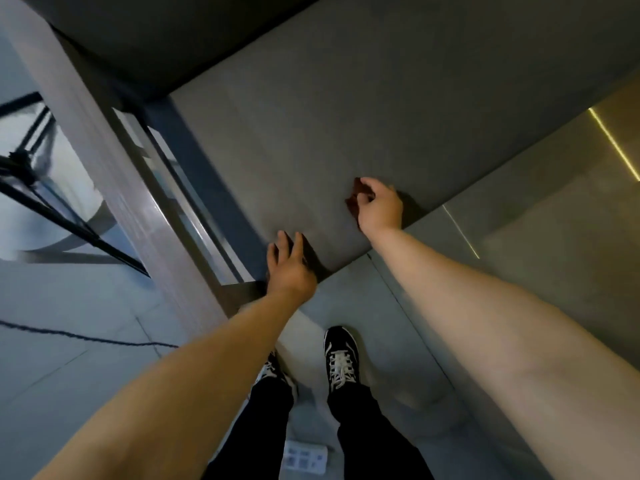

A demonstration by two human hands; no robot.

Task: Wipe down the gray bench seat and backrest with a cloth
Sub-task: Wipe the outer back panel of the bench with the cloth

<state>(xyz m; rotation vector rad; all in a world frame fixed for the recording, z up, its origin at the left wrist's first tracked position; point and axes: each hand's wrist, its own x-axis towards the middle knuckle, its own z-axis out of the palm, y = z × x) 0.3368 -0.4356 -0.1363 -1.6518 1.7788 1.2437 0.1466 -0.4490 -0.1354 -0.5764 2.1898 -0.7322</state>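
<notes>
The gray bench seat (311, 133) fills the middle of the view, and its darker backrest (156, 39) runs along the top. My right hand (379, 206) is near the seat's front edge, fingers curled over a small dark reddish cloth (351, 204) that is pressed to the seat. Most of the cloth is hidden under the hand. My left hand (289, 266) lies on the seat's front left corner with its fingers fairly straight and holds nothing.
A wood-toned panel with a glass strip (138, 202) borders the bench on the left. A black tripod (31, 181) and a cable (86, 337) are on the floor at left. My feet (341, 358) stand before the bench, with a white power strip (304, 459) between them.
</notes>
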